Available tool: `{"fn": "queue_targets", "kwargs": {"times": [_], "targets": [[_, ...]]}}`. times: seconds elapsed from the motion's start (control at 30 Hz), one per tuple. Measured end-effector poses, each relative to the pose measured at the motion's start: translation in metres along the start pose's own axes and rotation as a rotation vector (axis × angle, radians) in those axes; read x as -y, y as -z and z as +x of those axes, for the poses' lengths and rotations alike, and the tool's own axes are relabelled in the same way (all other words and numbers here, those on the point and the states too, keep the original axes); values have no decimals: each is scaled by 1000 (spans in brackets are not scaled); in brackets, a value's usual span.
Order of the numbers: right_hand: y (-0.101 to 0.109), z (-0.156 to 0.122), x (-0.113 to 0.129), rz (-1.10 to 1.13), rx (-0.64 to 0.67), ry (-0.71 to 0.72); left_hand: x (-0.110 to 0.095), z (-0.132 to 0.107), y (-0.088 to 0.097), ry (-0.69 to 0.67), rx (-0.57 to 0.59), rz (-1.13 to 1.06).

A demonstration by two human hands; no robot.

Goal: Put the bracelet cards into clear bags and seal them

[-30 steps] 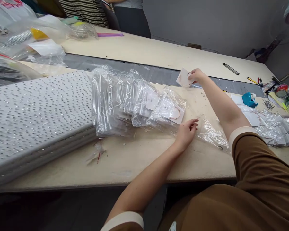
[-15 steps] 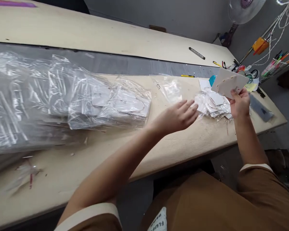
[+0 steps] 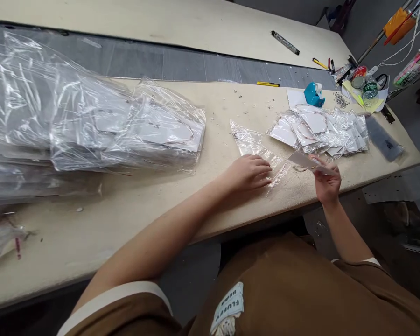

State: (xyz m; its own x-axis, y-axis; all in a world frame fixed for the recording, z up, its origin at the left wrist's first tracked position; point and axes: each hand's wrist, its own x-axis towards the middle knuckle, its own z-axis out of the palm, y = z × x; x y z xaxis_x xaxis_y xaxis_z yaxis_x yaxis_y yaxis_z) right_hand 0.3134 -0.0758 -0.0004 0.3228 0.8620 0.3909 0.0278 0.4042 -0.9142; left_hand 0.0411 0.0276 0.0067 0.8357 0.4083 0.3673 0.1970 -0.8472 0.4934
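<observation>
My left hand (image 3: pixel 251 172) lies palm down on a clear plastic bag (image 3: pixel 245 139) spread flat on the table, its fingers stretched out over it. In my right hand (image 3: pixel 327 184) is a white card (image 3: pixel 301 160), pinched at its right end and tilted almost edge-on above the bag's right side. A thin beaded string hangs along the card's lower edge. Just beyond the right hand lies a pile of bagged white cards (image 3: pixel 318 128), some with similar beaded strings visible through the plastic.
Large clear bags with white cards (image 3: pixel 126 126) heap up on the left. A yellow cutter (image 3: pixel 268 84), a black marker (image 3: pixel 285 42) and a teal tape dispenser (image 3: pixel 314 94) lie farther back. A clear bottle (image 3: pixel 370 88) and a flat plastic packet (image 3: pixel 385 137) are on the right.
My right hand has lowered the white card leftwards toward the bag. My left hand has come down from above the table onto the bag. The head view has shifted slightly.
</observation>
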Motion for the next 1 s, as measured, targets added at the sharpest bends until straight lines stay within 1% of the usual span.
{"fn": "queue_targets", "kwargs": {"times": [0.07,0.13,0.2,0.27,0.37,0.43,0.53,0.67,0.77,0.83,0.93,1.0], "targets": [[0,-9,-3,-57,255,-31,0,1,-3,36,13,35],[3,-15,-5,-122,488,-36,0,0,-6,79,-5,14],[5,-18,-6,-184,628,6,0,-1,-10,132,-49,-31],[7,-19,-6,-243,691,63,-1,-2,-14,191,-113,-93],[7,-18,-5,-308,733,113,-4,-2,-17,304,-222,-231],[6,-18,-4,-322,736,131,-5,-2,-18,380,-273,-334],[5,-18,-4,-315,725,116,-5,0,-15,465,-297,-443],[4,-18,-3,-272,692,66,-4,0,-14,530,-322,-487],[2,-17,-2,-286,680,59,-6,-2,-14,526,-372,-431],[2,-17,-1,-309,678,59,-7,-2,-14,484,-369,-333],[2,-17,-1,-318,685,58,-7,-2,-10,393,-280,-183],[3,-17,-1,-323,701,66,-5,-2,-8,361,-220,-142]]}}
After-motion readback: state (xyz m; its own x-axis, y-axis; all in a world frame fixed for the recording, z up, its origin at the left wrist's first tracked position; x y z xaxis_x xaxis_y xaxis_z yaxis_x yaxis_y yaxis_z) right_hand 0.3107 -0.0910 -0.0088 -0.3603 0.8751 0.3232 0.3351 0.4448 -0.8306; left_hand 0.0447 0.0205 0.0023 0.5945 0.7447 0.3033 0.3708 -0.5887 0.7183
